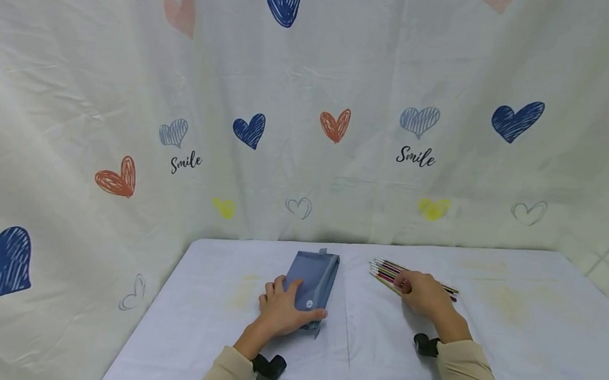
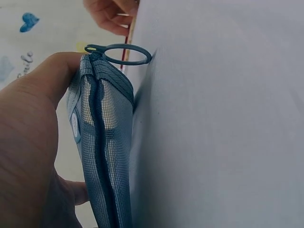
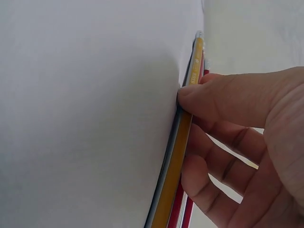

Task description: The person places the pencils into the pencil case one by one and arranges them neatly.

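Observation:
A flat blue mesh zip pouch (image 1: 317, 273) lies on the table. My left hand (image 1: 282, 310) rests on its near, left part with the fingers spread and the thumb reaching across to the right edge. The left wrist view shows the zipper (image 2: 99, 123) along the pouch's side and a ring-shaped pull (image 2: 127, 54) by the thumb. To the right, a bundle of pencils (image 1: 385, 269) lies crosswise, with yellow and red ones among them. My right hand (image 1: 427, 297) pinches the bundle, its thumb against a yellow pencil (image 3: 178, 156) and its fingers curled behind.
A white cloth covers the table (image 1: 374, 373). Behind it hangs a pale curtain (image 1: 369, 66) printed with hearts and the word "Smile". Black wrist cameras sit on both wrists, the left one (image 1: 270, 366) close over the cloth.

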Action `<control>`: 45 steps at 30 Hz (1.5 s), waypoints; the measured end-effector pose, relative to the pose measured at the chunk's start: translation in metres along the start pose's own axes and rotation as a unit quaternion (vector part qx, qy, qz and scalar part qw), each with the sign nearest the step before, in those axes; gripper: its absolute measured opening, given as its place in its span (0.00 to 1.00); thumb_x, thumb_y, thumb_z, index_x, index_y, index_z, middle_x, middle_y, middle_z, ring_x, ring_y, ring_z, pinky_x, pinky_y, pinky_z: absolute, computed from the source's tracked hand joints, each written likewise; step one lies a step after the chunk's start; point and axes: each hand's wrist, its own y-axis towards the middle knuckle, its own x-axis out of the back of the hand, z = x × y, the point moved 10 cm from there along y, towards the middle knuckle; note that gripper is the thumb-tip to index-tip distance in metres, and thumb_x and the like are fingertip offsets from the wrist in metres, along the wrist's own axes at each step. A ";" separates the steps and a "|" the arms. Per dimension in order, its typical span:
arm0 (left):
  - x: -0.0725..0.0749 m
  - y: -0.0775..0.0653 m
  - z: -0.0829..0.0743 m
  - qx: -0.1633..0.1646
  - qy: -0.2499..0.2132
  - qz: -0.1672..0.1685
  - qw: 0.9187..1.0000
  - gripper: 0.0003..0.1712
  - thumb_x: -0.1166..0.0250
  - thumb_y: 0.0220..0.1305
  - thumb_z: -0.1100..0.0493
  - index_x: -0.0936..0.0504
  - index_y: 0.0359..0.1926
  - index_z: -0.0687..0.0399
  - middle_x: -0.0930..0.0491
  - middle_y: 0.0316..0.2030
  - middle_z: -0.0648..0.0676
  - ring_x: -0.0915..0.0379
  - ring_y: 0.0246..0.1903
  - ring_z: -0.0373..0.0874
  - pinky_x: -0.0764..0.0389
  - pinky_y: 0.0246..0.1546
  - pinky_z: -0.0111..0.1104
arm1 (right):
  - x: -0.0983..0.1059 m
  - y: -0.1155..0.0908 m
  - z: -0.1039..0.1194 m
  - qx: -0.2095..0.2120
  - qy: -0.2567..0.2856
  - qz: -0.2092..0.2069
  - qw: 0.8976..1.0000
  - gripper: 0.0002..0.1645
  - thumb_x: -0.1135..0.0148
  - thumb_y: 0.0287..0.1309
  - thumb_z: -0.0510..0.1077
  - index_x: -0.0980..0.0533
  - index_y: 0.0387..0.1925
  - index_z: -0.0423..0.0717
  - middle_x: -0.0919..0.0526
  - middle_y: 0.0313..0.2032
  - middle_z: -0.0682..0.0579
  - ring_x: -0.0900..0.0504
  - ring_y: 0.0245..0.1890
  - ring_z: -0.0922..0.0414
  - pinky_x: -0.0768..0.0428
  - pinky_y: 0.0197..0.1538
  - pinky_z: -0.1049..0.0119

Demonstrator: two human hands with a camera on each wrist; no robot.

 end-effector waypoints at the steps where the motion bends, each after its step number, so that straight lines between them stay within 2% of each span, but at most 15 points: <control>1: 0.000 0.000 -0.001 -0.002 -0.002 0.000 1.000 0.61 0.34 0.47 0.18 0.34 0.76 0.45 0.45 0.75 0.66 0.48 0.69 0.64 0.40 0.59 0.59 | 0.001 0.000 0.001 0.003 0.000 0.000 1.000 0.17 0.39 0.51 0.31 0.17 0.43 0.46 0.17 0.34 0.50 0.22 0.34 0.54 0.24 0.37 0.57; 7: -0.002 0.001 0.000 -0.008 -0.008 -0.002 1.000 0.61 0.34 0.48 0.19 0.34 0.76 0.46 0.46 0.75 0.66 0.49 0.69 0.64 0.42 0.59 0.60 | 0.001 0.000 0.002 0.011 -0.004 0.000 1.000 0.17 0.39 0.49 0.31 0.18 0.42 0.45 0.17 0.33 0.50 0.22 0.33 0.54 0.24 0.37 0.56; 16: -0.004 0.000 0.001 -0.008 -0.021 -0.003 1.000 0.61 0.35 0.49 0.19 0.34 0.76 0.47 0.47 0.75 0.67 0.51 0.71 0.64 0.45 0.61 0.60 | -0.003 0.000 0.000 -0.003 0.001 0.007 1.000 0.16 0.37 0.49 0.33 0.18 0.42 0.45 0.16 0.35 0.50 0.22 0.34 0.55 0.24 0.38 0.56; 22: -0.005 0.000 0.002 -0.009 -0.028 -0.003 1.000 0.61 0.34 0.49 0.19 0.34 0.76 0.47 0.47 0.75 0.67 0.51 0.70 0.64 0.45 0.61 0.60 | 0.000 0.000 0.004 -0.002 0.043 0.002 0.999 0.14 0.34 0.50 0.35 0.19 0.41 0.44 0.18 0.32 0.51 0.24 0.31 0.56 0.27 0.36 0.60; 27: -0.009 0.003 0.006 -0.002 -0.028 0.002 1.000 0.60 0.34 0.49 0.20 0.36 0.77 0.44 0.50 0.76 0.66 0.53 0.71 0.63 0.46 0.62 0.59 | -0.002 0.003 0.001 -0.017 0.110 0.011 0.994 0.15 0.33 0.52 0.35 0.20 0.44 0.42 0.20 0.31 0.51 0.24 0.27 0.57 0.26 0.32 0.63; 34: -0.006 0.003 0.006 -0.005 -0.041 -0.003 0.999 0.60 0.32 0.49 0.21 0.35 0.77 0.44 0.49 0.76 0.65 0.54 0.71 0.64 0.47 0.62 0.60 | -0.007 0.004 0.001 -0.050 0.209 0.014 0.977 0.19 0.35 0.56 0.34 0.22 0.51 0.36 0.19 0.33 0.48 0.18 0.26 0.58 0.17 0.31 0.63; 41: -0.007 0.003 0.006 -0.005 -0.041 -0.002 0.999 0.59 0.33 0.49 0.21 0.35 0.77 0.44 0.49 0.76 0.65 0.54 0.71 0.64 0.47 0.62 0.60 | -0.016 0.002 0.008 -0.076 0.330 0.034 0.940 0.24 0.37 0.60 0.33 0.27 0.58 0.30 0.20 0.35 0.45 0.17 0.31 0.55 0.14 0.37 0.60; 45: -0.007 0.003 0.006 -0.006 -0.038 0.000 0.999 0.60 0.34 0.49 0.20 0.35 0.77 0.43 0.50 0.76 0.65 0.54 0.72 0.63 0.46 0.62 0.60 | -0.021 0.003 0.012 -0.082 0.362 0.034 0.928 0.26 0.38 0.60 0.33 0.28 0.60 0.28 0.20 0.36 0.46 0.16 0.33 0.55 0.14 0.37 0.60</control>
